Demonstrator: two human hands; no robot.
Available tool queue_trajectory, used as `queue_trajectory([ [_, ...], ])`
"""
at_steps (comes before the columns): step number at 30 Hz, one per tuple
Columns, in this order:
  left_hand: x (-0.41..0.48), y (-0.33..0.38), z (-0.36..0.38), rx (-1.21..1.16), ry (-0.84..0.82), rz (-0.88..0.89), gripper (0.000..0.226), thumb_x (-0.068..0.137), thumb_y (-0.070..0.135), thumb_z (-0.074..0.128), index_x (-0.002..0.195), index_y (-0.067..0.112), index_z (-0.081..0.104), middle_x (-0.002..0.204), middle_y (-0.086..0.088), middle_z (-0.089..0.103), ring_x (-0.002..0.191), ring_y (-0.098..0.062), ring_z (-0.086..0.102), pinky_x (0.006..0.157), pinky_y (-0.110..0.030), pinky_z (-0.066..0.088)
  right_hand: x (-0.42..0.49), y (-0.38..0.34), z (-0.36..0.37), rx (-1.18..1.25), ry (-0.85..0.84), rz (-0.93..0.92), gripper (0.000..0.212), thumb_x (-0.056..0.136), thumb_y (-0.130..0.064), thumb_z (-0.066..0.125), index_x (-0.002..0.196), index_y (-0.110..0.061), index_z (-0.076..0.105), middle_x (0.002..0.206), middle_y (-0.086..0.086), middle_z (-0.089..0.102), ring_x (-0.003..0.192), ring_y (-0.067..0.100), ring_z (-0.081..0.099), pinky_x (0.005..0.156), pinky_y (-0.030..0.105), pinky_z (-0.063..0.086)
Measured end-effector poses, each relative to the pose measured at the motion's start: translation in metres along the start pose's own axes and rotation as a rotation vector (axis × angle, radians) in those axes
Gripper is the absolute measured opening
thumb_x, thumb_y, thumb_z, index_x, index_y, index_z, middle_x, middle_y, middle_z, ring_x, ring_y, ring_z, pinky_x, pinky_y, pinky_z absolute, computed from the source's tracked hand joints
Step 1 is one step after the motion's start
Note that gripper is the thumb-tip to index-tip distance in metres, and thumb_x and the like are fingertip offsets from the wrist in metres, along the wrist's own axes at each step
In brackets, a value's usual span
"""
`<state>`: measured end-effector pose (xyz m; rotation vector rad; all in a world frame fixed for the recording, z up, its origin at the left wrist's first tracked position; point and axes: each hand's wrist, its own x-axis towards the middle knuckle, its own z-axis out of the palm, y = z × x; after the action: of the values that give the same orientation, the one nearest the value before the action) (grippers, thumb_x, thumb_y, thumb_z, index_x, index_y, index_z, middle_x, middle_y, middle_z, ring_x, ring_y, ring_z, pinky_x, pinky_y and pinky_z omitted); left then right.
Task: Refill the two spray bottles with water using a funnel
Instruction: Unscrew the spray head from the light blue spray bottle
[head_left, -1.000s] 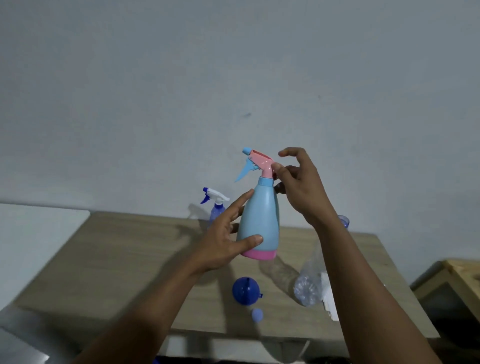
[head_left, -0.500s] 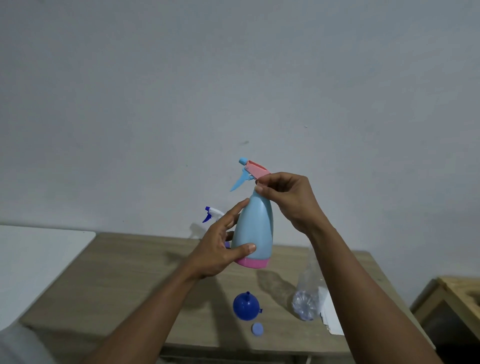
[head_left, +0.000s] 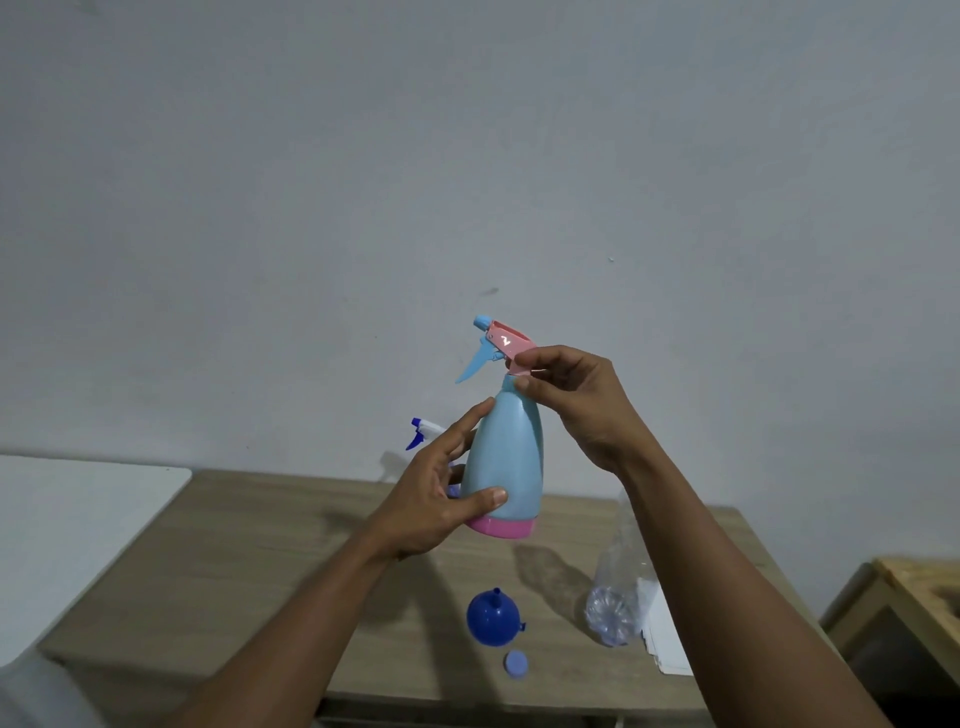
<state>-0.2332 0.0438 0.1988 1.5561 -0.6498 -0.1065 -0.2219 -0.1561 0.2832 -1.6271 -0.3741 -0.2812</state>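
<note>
- Starting at the far left, a white surface (head_left: 78, 519) sits beside the wooden table (head_left: 249, 551).
- Behind the left hand there's the second spray bottle (head_left: 425, 432). Only its white and dark blue trigger top shows, and it stands at the back of the table.
- The left hand (head_left: 431, 504) grasps the light blue spray bottle (head_left: 506, 462) low on its body. The thumb lies across the front just above the pink base, and the fingers reach up the side.
- That bottle is held upright in the air, well above the table, nozzle pointing left.
- Down below, the blue funnel (head_left: 493, 618) rests mouth-down on the table with its spout up. A small blue cap (head_left: 516, 665) lies just beside it, nearer the camera.
- Up top, the right hand (head_left: 576, 400) pinches the pink spray head (head_left: 511, 345) at its collar, where it meets the bottle's neck, between thumb and curled fingers.
- Further right, a clear plastic bottle (head_left: 613, 603) is on the table, partly hidden by the right forearm, with white paper (head_left: 662, 644) next to it.
- At the right edge is a wooden stand (head_left: 914, 587).
</note>
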Motion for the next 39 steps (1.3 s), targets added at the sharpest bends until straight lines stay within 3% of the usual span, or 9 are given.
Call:
queue_trajectory([
  [3, -0.001, 0.000, 0.000, 0.013, 0.010, 0.005, 0.085, 0.084, 0.011, 0.078, 0.147, 0.047, 0.036, 0.144, 0.009, 0.049, 0.120, -0.010, 0.058, 0.087, -0.036, 0.059, -0.001, -0.002, -0.002, -0.007, -0.024, 0.012, 0.019, 0.089, 0.002, 0.067, 0.106, -0.005, 0.072, 0.106, 0.005, 0.075, 0.095, 0.012, 0.070, 0.084, 0.020, 0.053],
  [8, 0.001, 0.001, -0.001, 0.032, 0.009, -0.004, 0.084, 0.084, 0.014, 0.079, 0.145, 0.052, 0.035, 0.146, 0.014, 0.046, 0.124, -0.014, 0.057, 0.092, -0.042, 0.059, 0.002, 0.000, 0.003, 0.012, -0.009, -0.023, 0.017, 0.084, -0.005, 0.076, 0.098, -0.014, 0.074, 0.103, 0.006, 0.074, 0.091, 0.018, 0.066, 0.089, 0.035, 0.055],
  [13, 0.002, 0.001, -0.002, 0.041, 0.027, 0.009, 0.085, 0.084, 0.012, 0.079, 0.145, 0.052, 0.035, 0.145, 0.018, 0.046, 0.122, -0.006, 0.057, 0.089, -0.036, 0.059, 0.004, -0.002, 0.002, 0.013, -0.007, -0.007, 0.021, 0.090, 0.006, 0.064, 0.102, -0.009, 0.072, 0.105, 0.007, 0.075, 0.094, 0.013, 0.069, 0.084, 0.022, 0.053],
  [17, 0.004, 0.001, -0.004, 0.052, 0.023, 0.014, 0.085, 0.085, 0.011, 0.078, 0.147, 0.049, 0.034, 0.144, 0.025, 0.045, 0.122, -0.002, 0.056, 0.087, -0.031, 0.059, 0.006, 0.000, 0.005, 0.023, 0.000, -0.032, 0.015, 0.084, -0.006, 0.076, 0.097, -0.013, 0.073, 0.103, 0.008, 0.073, 0.092, 0.020, 0.064, 0.091, 0.037, 0.054],
  [21, 0.005, -0.001, -0.006, 0.040, 0.033, 0.016, 0.086, 0.084, 0.010, 0.078, 0.147, 0.048, 0.034, 0.146, 0.020, 0.045, 0.123, -0.006, 0.057, 0.086, -0.031, 0.059, 0.009, 0.001, 0.004, 0.025, -0.013, -0.015, 0.018, 0.089, 0.003, 0.068, 0.103, -0.009, 0.072, 0.109, 0.008, 0.074, 0.097, 0.019, 0.069, 0.090, 0.029, 0.054],
  [24, 0.007, -0.003, -0.009, 0.060, 0.032, 0.024, 0.086, 0.084, 0.012, 0.078, 0.148, 0.048, 0.033, 0.148, 0.018, 0.044, 0.124, -0.008, 0.056, 0.087, -0.032, 0.059, 0.011, 0.002, 0.003, 0.022, -0.021, -0.015, 0.019, 0.090, 0.002, 0.066, 0.103, -0.010, 0.072, 0.111, 0.011, 0.073, 0.104, 0.022, 0.068, 0.096, 0.032, 0.053],
  [27, 0.009, -0.005, -0.010, 0.062, 0.041, 0.022, 0.086, 0.083, 0.014, 0.079, 0.147, 0.050, 0.034, 0.147, 0.015, 0.045, 0.124, -0.007, 0.056, 0.089, -0.034, 0.059, 0.013, 0.003, 0.008, 0.028, -0.010, -0.035, 0.015, 0.085, -0.008, 0.076, 0.099, -0.013, 0.073, 0.105, 0.012, 0.073, 0.096, 0.023, 0.066, 0.094, 0.037, 0.055],
  [33, 0.011, -0.010, -0.016, 0.093, 0.051, 0.014, 0.086, 0.082, 0.019, 0.081, 0.145, 0.053, 0.034, 0.143, 0.010, 0.046, 0.123, -0.016, 0.056, 0.092, -0.044, 0.059, 0.018, 0.006, 0.010, -0.011, -0.011, -0.010, 0.020, 0.090, 0.003, 0.066, 0.104, -0.010, 0.072, 0.105, 0.003, 0.074, 0.095, 0.011, 0.069, 0.085, 0.022, 0.052],
  [39, 0.014, -0.015, -0.019, 0.099, 0.057, 0.000, 0.086, 0.077, 0.029, 0.081, 0.144, 0.054, 0.034, 0.143, 0.006, 0.047, 0.123, -0.024, 0.057, 0.091, -0.050, 0.058, 0.022, 0.012, 0.014, 0.017, -0.014, -0.007, 0.017, 0.087, -0.005, 0.073, 0.104, -0.007, 0.071, 0.104, 0.008, 0.073, 0.091, 0.016, 0.068, 0.085, 0.028, 0.055],
])
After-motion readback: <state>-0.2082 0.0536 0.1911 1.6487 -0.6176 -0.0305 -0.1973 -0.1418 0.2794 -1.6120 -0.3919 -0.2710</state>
